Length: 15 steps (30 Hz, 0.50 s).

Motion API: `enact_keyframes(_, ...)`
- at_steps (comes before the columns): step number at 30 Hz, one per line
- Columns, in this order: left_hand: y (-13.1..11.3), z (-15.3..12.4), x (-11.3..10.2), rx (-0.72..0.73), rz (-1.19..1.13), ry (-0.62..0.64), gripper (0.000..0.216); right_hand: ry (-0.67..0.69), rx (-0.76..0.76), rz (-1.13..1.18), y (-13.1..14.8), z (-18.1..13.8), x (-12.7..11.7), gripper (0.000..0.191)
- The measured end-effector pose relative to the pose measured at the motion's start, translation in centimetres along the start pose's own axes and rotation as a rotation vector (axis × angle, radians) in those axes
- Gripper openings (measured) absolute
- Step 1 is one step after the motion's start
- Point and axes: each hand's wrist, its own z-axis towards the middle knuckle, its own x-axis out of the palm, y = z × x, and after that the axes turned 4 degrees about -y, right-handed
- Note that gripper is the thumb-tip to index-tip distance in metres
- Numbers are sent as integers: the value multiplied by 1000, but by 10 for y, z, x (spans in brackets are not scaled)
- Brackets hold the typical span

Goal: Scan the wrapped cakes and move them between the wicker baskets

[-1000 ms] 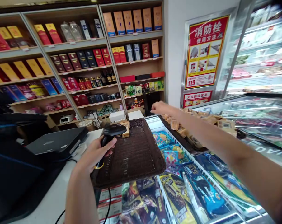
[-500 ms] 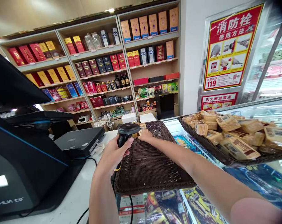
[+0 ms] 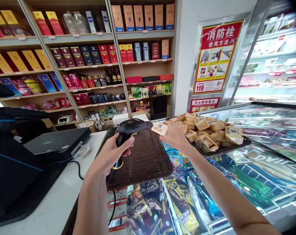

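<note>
Far left on the smooth white table (image 3: 52, 202), a black till (image 3: 15, 176), hard and glossy. Grips a barcode scanner (image 3: 128, 128) in the left hand (image 3: 111, 155), fingers wrapped shut round the handle; matte black plastic, rounded head, thin cable (image 3: 113, 209) dropping past the table's right edge. Risks snagging that cable on a basket corner, probably jerking the aim off. Holds the scanner head over an empty brown basket (image 3: 148, 160), stiff, woven, rectangular, overhanging the freezer. Pinches a small flat packet (image 3: 159, 128) between thumb and fingertips of the right hand (image 3: 175, 136), in the air just right of the scanner head; tan crinkly wrapper, white label. Could slip from so light a pinch, or show the label creased or turned away. Further right, a second basket (image 3: 232, 147) heaped loosely with like packets, liable to spill if knocked by the right forearm, resting on the freezer's slick glass lid (image 3: 265, 160).
</note>
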Motion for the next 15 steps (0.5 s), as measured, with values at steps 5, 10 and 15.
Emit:
enact_keyframes(5, -11, -3, 19, -7, -7, 103, 41, -68, -92, 9, -5, -5, -23, 38)
enact_keyframes(10, -14, -5, 24, -11, -7, 89, 43, -70, -91, 81, 0, -2, -27, 40)
enact_keyframes(15, -12, -6, 25, -28, -34, 79, 46, -80, -106, 81, 9, -6, -34, 38)
